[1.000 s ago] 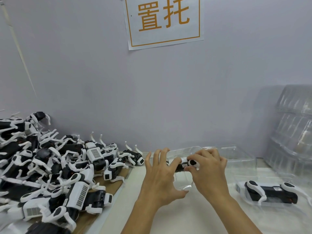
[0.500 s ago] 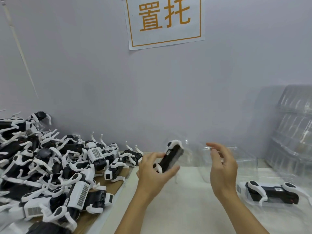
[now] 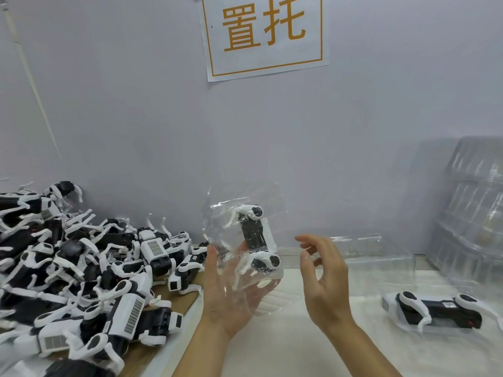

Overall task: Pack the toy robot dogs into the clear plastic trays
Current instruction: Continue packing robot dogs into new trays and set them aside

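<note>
Head view: left hand, palm up with fingers curled round its lower edge, holds a clear plastic tray upright; a toy robot dog, glossy black body with white rounded legs, sits inside. Right hand hovers just beside, fingers loosely spread, touching nothing. Farther left, loose dogs lie heaped.

Plain pale grey-lilac wall fills upper view. White paper sign taped high on wall, orange border, two orange characters. Thin white strip runs diagonally down wall at left. White surface below, meeting wall at back; brown wooden board along its left edge. Light even, soft shadows.
</note>
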The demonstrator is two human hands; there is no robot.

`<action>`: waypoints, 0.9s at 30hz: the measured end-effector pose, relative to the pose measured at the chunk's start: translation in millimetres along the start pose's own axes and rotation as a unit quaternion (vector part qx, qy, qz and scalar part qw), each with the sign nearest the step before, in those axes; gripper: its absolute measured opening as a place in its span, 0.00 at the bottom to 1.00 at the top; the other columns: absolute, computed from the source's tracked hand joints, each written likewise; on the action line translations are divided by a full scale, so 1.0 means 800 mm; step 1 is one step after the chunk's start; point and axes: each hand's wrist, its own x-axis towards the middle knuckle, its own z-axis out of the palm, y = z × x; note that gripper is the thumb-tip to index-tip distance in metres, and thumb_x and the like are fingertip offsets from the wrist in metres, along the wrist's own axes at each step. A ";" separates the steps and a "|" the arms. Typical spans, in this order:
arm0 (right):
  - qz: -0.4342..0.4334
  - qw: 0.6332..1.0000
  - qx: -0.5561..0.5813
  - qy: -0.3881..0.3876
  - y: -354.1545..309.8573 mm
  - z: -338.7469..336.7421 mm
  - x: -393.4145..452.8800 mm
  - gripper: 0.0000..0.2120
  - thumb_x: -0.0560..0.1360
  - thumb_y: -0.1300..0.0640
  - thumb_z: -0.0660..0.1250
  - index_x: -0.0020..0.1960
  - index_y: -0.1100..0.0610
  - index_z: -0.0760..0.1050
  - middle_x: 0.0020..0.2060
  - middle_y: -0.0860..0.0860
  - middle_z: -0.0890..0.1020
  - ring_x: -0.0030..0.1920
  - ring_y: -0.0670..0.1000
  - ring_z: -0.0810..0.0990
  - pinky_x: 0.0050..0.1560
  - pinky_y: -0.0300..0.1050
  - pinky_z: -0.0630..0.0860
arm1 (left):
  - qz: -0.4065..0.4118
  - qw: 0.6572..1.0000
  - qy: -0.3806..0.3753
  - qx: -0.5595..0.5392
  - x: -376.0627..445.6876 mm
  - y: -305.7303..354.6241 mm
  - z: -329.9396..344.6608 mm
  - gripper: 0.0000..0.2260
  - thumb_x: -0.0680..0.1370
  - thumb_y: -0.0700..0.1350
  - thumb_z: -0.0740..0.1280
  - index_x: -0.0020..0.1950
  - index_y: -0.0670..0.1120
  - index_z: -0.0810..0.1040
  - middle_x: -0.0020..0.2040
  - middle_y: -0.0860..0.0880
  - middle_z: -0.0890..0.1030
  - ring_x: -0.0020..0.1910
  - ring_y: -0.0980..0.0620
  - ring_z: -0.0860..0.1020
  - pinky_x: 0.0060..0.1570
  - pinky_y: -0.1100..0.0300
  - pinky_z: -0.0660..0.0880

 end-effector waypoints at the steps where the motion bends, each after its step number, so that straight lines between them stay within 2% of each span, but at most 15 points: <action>1: -0.010 1.000 0.002 0.002 0.000 0.001 -0.001 0.11 0.76 0.51 0.59 0.55 0.44 0.75 0.49 0.43 0.79 0.50 0.49 0.78 0.45 0.37 0.72 | -0.006 1.000 -0.022 -0.017 0.000 0.000 -0.002 0.43 0.62 0.69 0.77 0.70 0.46 0.77 0.71 0.34 0.72 0.69 0.30 0.71 0.68 0.30 0.63; 5: -0.041 0.999 0.002 -0.003 -0.002 0.002 -0.004 0.10 0.76 0.51 0.59 0.56 0.42 0.72 0.49 0.42 0.78 0.50 0.51 0.78 0.45 0.37 0.71 | -0.014 0.998 -0.053 -0.020 0.002 -0.004 -0.008 0.48 0.65 0.72 0.72 0.75 0.43 0.69 0.72 0.33 0.69 0.70 0.30 0.69 0.70 0.30 0.61; 8: -0.045 0.999 0.007 -0.014 -0.005 0.003 -0.005 0.10 0.75 0.50 0.60 0.56 0.41 0.70 0.48 0.42 0.77 0.50 0.51 0.77 0.45 0.37 0.71 | -0.006 0.998 -0.067 -0.007 0.003 -0.005 -0.008 0.46 0.65 0.73 0.71 0.74 0.45 0.71 0.72 0.35 0.72 0.70 0.32 0.71 0.70 0.29 0.60; 10: -0.040 0.999 0.017 -0.028 -0.006 0.003 -0.005 0.11 0.75 0.48 0.61 0.57 0.42 0.70 0.49 0.42 0.77 0.50 0.51 0.77 0.46 0.38 0.72 | -0.023 0.997 -0.071 -0.019 0.002 -0.004 -0.007 0.47 0.66 0.73 0.71 0.76 0.45 0.68 0.73 0.34 0.70 0.70 0.31 0.69 0.70 0.30 0.59; 13: -0.008 0.997 0.035 -0.071 -0.007 0.005 -0.005 0.16 0.73 0.43 0.64 0.60 0.40 0.68 0.52 0.42 0.77 0.54 0.51 0.77 0.47 0.41 0.73 | -0.044 0.996 -0.076 -0.024 0.002 -0.004 -0.002 0.50 0.64 0.71 0.74 0.77 0.45 0.66 0.73 0.34 0.69 0.70 0.31 0.69 0.71 0.30 0.59; 18: 0.018 0.993 0.035 -0.108 -0.009 0.010 -0.007 0.26 0.68 0.38 0.70 0.62 0.38 0.64 0.53 0.38 0.76 0.52 0.47 0.78 0.46 0.35 0.74 | -0.045 0.999 -0.027 -0.004 -0.001 -0.002 0.003 0.55 0.59 0.71 0.77 0.77 0.43 0.66 0.73 0.33 0.68 0.64 0.33 0.75 0.67 0.33 0.68; 24: 0.015 0.994 0.028 -0.106 -0.009 0.010 -0.006 0.28 0.67 0.38 0.71 0.62 0.38 0.63 0.53 0.38 0.75 0.51 0.47 0.78 0.45 0.34 0.73 | -0.044 0.999 0.010 -0.017 -0.007 0.001 0.011 0.56 0.57 0.70 0.78 0.76 0.41 0.67 0.73 0.33 0.68 0.60 0.34 0.78 0.58 0.38 0.75; 27: -0.003 0.996 0.011 -0.093 -0.010 0.010 -0.007 0.28 0.68 0.39 0.70 0.64 0.36 0.63 0.54 0.38 0.73 0.53 0.47 0.77 0.47 0.32 0.72 | -0.047 0.998 0.024 -0.019 -0.007 0.001 0.011 0.56 0.57 0.70 0.78 0.76 0.40 0.67 0.73 0.33 0.68 0.60 0.34 0.77 0.58 0.38 0.75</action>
